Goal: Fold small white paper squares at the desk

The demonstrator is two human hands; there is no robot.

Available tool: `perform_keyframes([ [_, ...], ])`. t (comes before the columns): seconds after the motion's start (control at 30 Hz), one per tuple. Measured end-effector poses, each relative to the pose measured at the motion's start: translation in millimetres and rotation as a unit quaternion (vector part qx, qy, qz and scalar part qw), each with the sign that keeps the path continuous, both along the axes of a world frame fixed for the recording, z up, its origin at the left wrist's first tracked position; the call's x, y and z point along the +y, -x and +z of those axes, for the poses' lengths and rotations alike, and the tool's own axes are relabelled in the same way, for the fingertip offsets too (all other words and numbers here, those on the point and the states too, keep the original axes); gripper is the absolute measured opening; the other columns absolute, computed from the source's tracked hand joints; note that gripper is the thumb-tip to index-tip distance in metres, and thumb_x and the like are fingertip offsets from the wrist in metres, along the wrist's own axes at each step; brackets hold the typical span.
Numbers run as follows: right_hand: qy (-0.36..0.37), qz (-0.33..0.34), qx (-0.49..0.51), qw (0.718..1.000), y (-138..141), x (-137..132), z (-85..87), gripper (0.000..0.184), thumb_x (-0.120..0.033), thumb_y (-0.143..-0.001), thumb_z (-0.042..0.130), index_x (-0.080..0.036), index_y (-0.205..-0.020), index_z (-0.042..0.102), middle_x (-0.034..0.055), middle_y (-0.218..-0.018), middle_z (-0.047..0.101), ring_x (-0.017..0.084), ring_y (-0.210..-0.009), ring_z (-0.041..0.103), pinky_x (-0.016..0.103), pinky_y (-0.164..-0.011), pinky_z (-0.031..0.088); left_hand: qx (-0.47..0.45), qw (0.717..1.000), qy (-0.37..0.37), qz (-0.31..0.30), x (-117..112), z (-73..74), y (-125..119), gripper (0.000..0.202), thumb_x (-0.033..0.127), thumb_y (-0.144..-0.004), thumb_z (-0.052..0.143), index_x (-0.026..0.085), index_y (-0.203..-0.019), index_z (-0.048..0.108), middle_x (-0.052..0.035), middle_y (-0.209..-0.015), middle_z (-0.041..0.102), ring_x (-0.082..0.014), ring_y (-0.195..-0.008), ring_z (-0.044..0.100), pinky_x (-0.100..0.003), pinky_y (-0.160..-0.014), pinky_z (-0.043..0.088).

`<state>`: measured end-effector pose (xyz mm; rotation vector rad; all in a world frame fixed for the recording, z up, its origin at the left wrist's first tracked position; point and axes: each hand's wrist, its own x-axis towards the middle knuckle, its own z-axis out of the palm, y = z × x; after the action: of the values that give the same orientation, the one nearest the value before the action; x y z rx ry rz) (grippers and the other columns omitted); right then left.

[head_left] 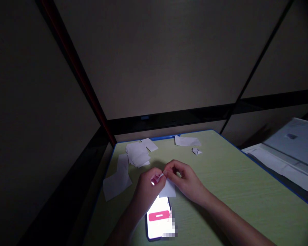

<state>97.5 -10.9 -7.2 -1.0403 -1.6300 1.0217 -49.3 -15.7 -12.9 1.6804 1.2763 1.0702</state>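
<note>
Both hands meet over the near middle of the green table, fingertips pinched close together. Between my left hand point(150, 186) and my right hand point(183, 177) is a small piece of white paper point(161, 176), partly covered by the fingers. Just under the hands lies a white paper sheet point(170, 189), overlapping the top of a lit phone point(157, 225). Whether that sheet joins the piece in the fingers, I cannot tell. The phone's screen is bright white with a red bar, and my left wrist hides part of its left edge.
A pile of white paper slips point(137, 153) sits at the back left, with larger sheets point(116, 184) nearer the left edge. Farther back right are a flat paper strip point(188, 141) and a small folded paper point(196, 151). A dark panelled wall stands behind the table point(228, 171).
</note>
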Motion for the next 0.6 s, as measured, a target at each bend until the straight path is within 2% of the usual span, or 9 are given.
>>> perform_keyframes([
  [0.17, 0.063, 0.026, 0.050, 0.996, -1.8, 0.8, -0.1, 0.018, -0.031, -0.078, 0.056, -0.015, -0.070, 0.055, -0.0027, -0.061, 0.049, 0.010, -0.056, 0.044, 0.022, -0.051, 0.035, 0.012, 1.000, -0.001, -0.014, -1.7, -0.8, 0.4, 0.014, 0.024, -0.074, 0.055, 0.016, -0.064, 0.059, 0.0005, -0.059, 0.057, -0.0117, -0.057, 0.049, -0.021, -0.055, 0.036],
  [0.3, 0.085, 0.030, 0.093, 0.992, -3.6, 2.7, 2.5, 0.022, -0.036, -0.078, 0.057, -0.014, -0.073, 0.055, -0.0038, -0.059, 0.046, 0.009, -0.053, 0.042, 0.021, -0.048, 0.033, -0.039, 0.999, 0.027, 0.001, -1.0, 1.2, 2.5, 0.017, 0.030, -0.075, 0.056, 0.016, -0.066, 0.059, 0.0004, -0.060, 0.056, -0.0123, -0.058, 0.050, -0.021, -0.055, 0.037],
  [0.47, 0.084, 0.043, 0.061, 0.994, -7.1, 2.6, 7.9, 0.025, -0.036, -0.078, 0.057, -0.015, -0.067, 0.051, -0.0042, -0.059, 0.043, 0.009, -0.053, 0.039, 0.022, -0.048, 0.031, -0.063, 0.997, 0.038, 0.017, 0.9, 2.0, 5.0, 0.022, 0.032, -0.075, 0.056, 0.015, -0.063, 0.053, 0.0024, -0.056, 0.048, -0.0108, -0.055, 0.046, -0.020, -0.051, 0.034],
  [0.6, 0.067, 0.040, 0.037, 0.996, -7.1, 0.6, 8.2, 0.023, -0.034, -0.080, 0.053, -0.015, -0.068, 0.051, -0.0044, -0.058, 0.042, 0.009, -0.053, 0.038, 0.022, -0.048, 0.030, -0.074, 0.996, 0.048, -0.009, 0.0, 3.0, 3.7, 0.020, 0.032, -0.076, 0.056, 0.015, -0.066, 0.054, 0.0024, -0.058, 0.048, -0.0105, -0.056, 0.045, -0.020, -0.051, 0.034],
])
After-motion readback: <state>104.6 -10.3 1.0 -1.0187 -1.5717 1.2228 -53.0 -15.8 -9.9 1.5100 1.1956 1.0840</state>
